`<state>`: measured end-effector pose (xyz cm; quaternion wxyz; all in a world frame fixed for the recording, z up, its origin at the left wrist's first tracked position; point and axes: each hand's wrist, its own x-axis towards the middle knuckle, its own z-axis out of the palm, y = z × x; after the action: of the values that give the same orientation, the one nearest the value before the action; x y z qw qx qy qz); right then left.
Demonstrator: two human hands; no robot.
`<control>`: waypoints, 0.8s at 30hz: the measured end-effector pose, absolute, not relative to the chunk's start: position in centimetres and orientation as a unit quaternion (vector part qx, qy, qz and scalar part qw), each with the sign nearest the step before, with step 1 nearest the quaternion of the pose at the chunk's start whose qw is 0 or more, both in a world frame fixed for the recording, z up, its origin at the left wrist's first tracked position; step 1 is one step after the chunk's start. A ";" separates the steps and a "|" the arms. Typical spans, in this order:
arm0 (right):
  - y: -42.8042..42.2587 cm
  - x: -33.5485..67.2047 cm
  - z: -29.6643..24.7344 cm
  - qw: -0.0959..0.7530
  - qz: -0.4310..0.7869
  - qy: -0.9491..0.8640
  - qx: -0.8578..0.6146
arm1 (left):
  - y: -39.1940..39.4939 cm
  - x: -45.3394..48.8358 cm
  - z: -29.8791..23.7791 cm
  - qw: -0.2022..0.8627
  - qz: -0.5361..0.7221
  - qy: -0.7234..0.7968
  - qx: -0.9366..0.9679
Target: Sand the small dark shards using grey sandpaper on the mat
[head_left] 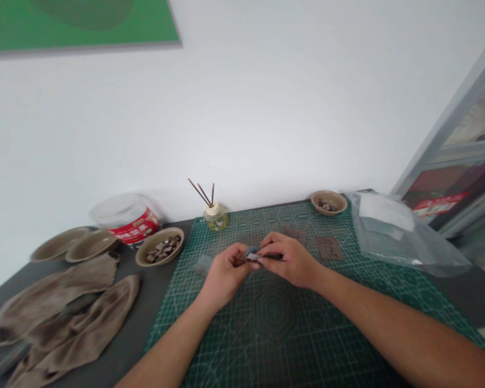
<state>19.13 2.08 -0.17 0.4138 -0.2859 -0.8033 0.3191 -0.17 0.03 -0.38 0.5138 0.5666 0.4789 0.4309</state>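
Both hands meet above the green cutting mat point(226, 345). My left hand point(228, 272) is closed, its thumb and fingers pinching a small grey piece point(252, 251) with a pale, sheet-like edge. My right hand point(286, 256) pinches the same piece from the other side, and a dark flat edge shows under its fingers. What exactly the piece is I cannot make out. Just beyond my right hand lie a brown square point(330, 248) with handwritten digits and a second brown square point(294, 235). A small clear plastic piece point(202, 264) is left of my left hand.
A bowl of brown chips point(160, 262), two more bowls point(56, 243), a red-labelled tub point(123, 213) and a crumpled brown cloth point(60, 293) are at left. A reed diffuser point(215, 217) stands near the wall. At right are a small bowl point(328, 210) and a plastic bag point(404, 253).
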 end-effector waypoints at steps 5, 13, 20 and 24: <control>2.1 19.2 -0.2 0.407 0.329 -0.802 -0.289 | 0.0 -0.3 -0.3 0.505 0.429 0.477 0.577; 2.2 19.3 -0.2 0.403 0.309 -0.806 -0.304 | 0.2 -0.5 -0.6 0.494 0.419 0.484 0.588; 2.0 19.2 -0.3 0.414 0.293 -0.807 -0.302 | 0.2 -0.6 -0.4 0.492 0.422 0.484 0.587; 2.0 19.1 -0.4 0.416 0.303 -0.803 -0.300 | 0.3 -0.6 -0.3 0.485 0.444 0.487 0.575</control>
<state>19.05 2.02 -0.42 0.4162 -0.2998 -0.8032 0.3030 -0.56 0.27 -0.29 0.4848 0.5748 0.4875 0.4438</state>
